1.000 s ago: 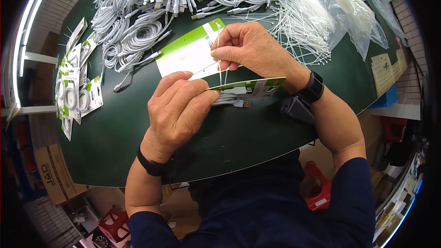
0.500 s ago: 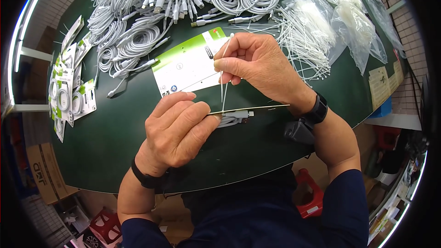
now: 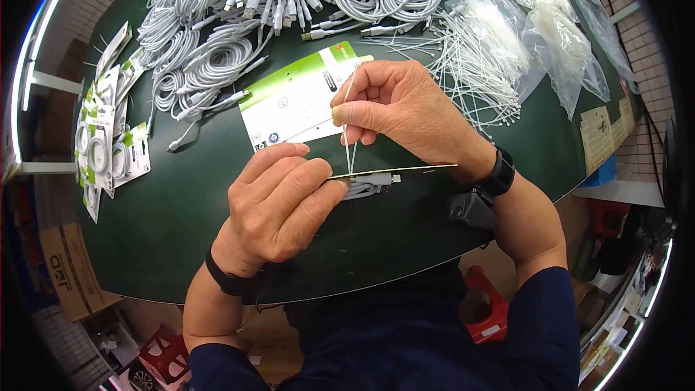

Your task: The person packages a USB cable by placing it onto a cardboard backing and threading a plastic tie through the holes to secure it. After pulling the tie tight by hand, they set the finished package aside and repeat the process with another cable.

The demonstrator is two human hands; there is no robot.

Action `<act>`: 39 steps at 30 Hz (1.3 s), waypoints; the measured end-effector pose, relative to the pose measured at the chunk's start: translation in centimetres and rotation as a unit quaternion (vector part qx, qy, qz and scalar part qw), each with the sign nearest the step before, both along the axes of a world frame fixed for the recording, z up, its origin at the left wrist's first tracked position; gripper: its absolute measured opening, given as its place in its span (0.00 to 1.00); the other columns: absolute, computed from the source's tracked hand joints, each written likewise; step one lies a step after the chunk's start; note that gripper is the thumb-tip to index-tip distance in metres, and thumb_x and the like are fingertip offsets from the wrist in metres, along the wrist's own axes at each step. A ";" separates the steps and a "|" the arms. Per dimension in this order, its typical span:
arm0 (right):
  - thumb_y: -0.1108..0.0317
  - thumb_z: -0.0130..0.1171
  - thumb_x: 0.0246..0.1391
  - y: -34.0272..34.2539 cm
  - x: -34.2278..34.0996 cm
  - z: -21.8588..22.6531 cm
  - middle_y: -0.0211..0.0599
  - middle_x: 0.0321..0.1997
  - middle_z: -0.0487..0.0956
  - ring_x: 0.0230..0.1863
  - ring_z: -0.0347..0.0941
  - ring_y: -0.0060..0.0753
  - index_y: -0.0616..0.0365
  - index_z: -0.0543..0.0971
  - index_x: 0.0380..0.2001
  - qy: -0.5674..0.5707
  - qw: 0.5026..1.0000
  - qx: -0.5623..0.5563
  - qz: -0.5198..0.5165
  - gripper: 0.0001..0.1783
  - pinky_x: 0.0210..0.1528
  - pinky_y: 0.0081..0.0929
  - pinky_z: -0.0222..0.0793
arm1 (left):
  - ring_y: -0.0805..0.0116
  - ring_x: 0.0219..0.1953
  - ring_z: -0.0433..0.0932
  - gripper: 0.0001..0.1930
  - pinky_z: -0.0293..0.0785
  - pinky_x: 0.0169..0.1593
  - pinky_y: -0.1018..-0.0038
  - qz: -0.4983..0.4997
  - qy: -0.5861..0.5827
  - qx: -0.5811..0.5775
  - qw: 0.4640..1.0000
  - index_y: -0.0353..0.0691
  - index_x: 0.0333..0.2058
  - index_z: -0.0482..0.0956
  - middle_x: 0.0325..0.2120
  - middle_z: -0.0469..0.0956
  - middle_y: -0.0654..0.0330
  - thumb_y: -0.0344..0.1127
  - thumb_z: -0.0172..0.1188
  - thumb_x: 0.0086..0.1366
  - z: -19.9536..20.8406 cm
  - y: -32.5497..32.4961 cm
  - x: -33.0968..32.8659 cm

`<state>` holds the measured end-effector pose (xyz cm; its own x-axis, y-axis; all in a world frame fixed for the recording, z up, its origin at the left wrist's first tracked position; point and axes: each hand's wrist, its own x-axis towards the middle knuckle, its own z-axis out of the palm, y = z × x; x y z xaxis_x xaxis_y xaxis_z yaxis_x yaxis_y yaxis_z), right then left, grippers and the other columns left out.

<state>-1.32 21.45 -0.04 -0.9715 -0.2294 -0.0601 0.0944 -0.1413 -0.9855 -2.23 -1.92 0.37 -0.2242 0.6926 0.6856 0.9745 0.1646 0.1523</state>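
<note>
Seen nearly edge-on, a thin backing card [image 3: 416, 169] is pinched in my left hand [image 3: 279, 203], together with a coiled grey cable [image 3: 371, 187] on its near side. A white cable tie [image 3: 349, 150] rises from the card's far side as two strands. Its upper part is closed between the thumb and fingers of my right hand [image 3: 409, 107]. Flat on the table behind lies a white-and-green card [image 3: 289, 105], partly covered by my right hand. My left fingers hide part of the cable coil.
Many grey cables [image 3: 217, 58] are heaped at the back of the dark green table [image 3: 181, 232]. Loose white cable ties [image 3: 481, 58] and plastic bags [image 3: 561, 43] lie back right. Carded cables [image 3: 101, 145] stand at the left. A small black device [image 3: 470, 208] sits by my right wrist.
My right hand has moved slightly down and to the left, still pinching the cable tie, and the strands look shorter and more tilted. The left hand and card stay put.
</note>
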 end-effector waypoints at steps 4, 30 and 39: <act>0.75 0.66 0.65 0.1 -0.1 0.3 0.36 0.41 0.84 0.34 0.84 0.22 0.65 0.80 0.36 -0.007 1.000 -0.004 0.011 0.05 0.33 0.16 0.78 | 0.65 0.29 0.81 0.08 0.83 0.47 0.64 0.001 0.000 -0.001 1.000 0.37 0.32 0.84 0.30 0.81 0.60 0.25 0.69 0.52 0.1 0.0 -0.1; 0.69 0.62 0.67 0.7 -0.1 0.6 0.31 0.31 0.84 0.27 0.77 0.14 0.66 0.85 0.42 -0.067 0.985 -0.015 0.160 0.10 0.31 0.14 0.74 | 0.59 0.35 0.86 0.11 0.85 0.41 0.68 -0.013 0.003 -0.038 0.999 0.36 0.34 0.83 0.39 0.86 0.55 0.24 0.73 0.51 1.6 0.2 0.3; 0.71 0.65 0.64 1.3 -0.2 0.8 0.28 0.32 0.84 0.30 0.77 0.12 0.66 0.85 0.43 -0.082 0.981 0.021 0.175 0.09 0.34 0.14 0.73 | 0.66 0.31 0.83 0.07 0.83 0.39 0.70 -0.025 0.014 -0.013 0.999 0.34 0.32 0.83 0.39 0.84 0.57 0.23 0.68 0.52 1.1 0.5 0.1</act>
<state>-1.47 22.73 0.76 -0.8096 -0.5417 -0.2263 0.2885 -0.0314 -0.9570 -2.17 -1.47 1.49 -0.1691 0.7200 0.6730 0.9856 0.1190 0.1202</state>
